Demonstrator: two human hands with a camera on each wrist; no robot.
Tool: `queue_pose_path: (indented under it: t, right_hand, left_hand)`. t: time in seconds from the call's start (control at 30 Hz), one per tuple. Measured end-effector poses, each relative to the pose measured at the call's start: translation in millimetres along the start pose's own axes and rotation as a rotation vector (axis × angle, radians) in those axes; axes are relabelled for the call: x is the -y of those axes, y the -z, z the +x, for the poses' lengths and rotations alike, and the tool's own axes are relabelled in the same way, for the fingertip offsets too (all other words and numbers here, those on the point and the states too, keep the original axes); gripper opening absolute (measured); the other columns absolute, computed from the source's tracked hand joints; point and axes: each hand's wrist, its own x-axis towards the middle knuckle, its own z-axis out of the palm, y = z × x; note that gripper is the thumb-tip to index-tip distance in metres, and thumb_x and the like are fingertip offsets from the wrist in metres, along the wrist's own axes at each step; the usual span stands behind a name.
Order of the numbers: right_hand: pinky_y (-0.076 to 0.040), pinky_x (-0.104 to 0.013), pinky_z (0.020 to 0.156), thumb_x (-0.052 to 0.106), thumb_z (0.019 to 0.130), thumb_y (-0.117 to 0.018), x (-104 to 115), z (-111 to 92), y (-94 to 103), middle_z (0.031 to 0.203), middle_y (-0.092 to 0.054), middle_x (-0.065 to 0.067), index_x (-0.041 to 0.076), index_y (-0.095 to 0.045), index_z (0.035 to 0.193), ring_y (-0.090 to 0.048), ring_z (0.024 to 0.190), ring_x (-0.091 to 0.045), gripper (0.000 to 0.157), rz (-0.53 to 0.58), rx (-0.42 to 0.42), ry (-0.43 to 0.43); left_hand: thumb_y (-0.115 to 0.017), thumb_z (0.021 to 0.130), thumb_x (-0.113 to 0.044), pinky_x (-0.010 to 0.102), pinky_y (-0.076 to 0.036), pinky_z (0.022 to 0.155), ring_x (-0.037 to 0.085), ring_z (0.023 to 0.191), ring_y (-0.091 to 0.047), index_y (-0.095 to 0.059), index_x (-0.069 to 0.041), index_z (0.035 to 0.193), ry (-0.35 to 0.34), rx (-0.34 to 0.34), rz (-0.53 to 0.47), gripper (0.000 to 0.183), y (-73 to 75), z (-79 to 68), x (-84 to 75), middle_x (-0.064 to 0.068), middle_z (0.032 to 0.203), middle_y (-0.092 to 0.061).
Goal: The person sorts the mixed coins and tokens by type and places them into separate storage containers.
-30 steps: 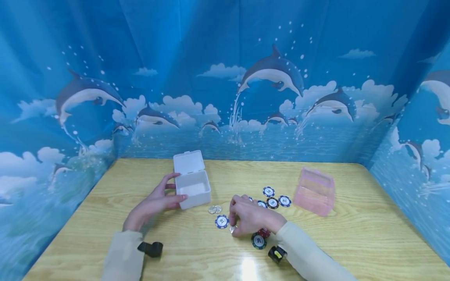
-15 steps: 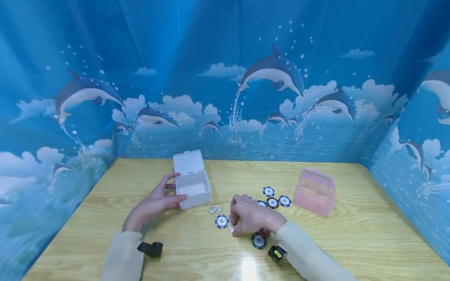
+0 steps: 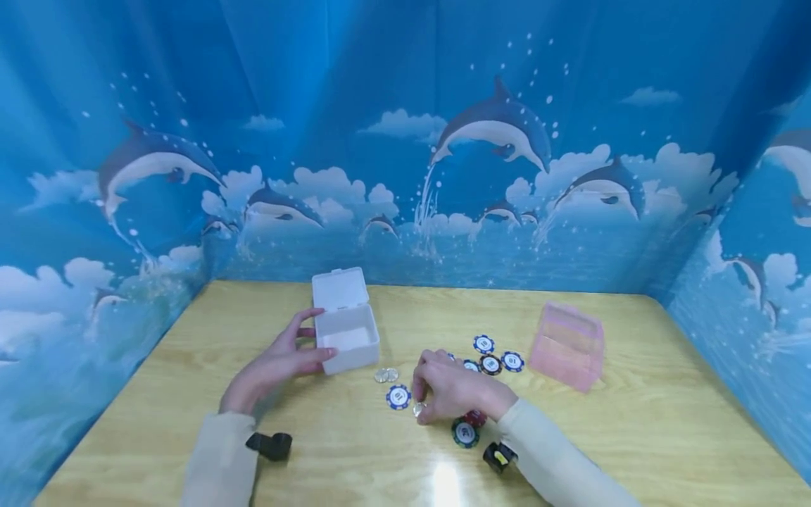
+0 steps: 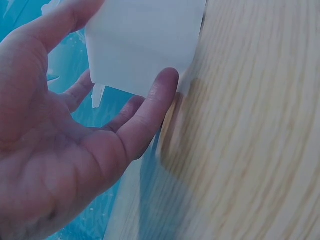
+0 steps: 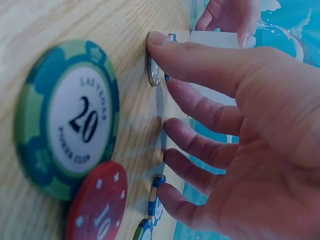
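A: What lies closest?
B: A green chip marked 20, just on the near side of the right hand, and a red chip touching it, partly hidden by that hand.
A: And the right hand itself?
B: Thumb and forefinger pinch a silver coin low at the table; I can't tell if it's lifted.
A: Anything beside it?
B: A blue chip, just left of those fingertips. Two overlapping coins lie past that, between the hands.
A: The left hand?
B: It grips the left side of a white box, thumb at the front, lid open behind.
A: Farther out?
B: Beyond the right hand, a black chip among blue ones, then a pink box to their right. Behind everything, a dolphin curtain.
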Motion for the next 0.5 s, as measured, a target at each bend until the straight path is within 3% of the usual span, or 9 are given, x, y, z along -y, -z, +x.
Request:
queue_pose_path:
  t: [0.33,0.5]
  right_hand:
    - [-0.047,-0.035,0.089,0.029,0.074,-0.09,0,1,0.0,0.1,-0.055,0.01,0.024,-0.068,0.079,-0.047,0.097,-0.012,0.023,-0.032,-0.005,0.002]
    - [-0.045,-0.031,0.083,0.025,0.073,-0.09,0,-9,-5.7,0.094,-0.054,0.009,0.022,-0.066,0.076,-0.046,0.093,-0.013,0.025,-0.025,-0.025,-0.036]
  left_hand:
    - [-0.077,0.093,-0.025,0.044,-0.059,0.1,0.039,0.127,-0.056,-0.013,-0.025,0.161,0.012,0.016,-0.008,0.094,1.0,1.3,-2.1,0.022,0.151,-0.03]
    - [-0.078,0.091,-0.029,0.045,-0.059,0.098,0.039,0.128,-0.056,-0.013,-0.025,0.161,0.049,0.029,0.056,0.096,-7.6,7.9,-2.7,0.022,0.151,-0.032]
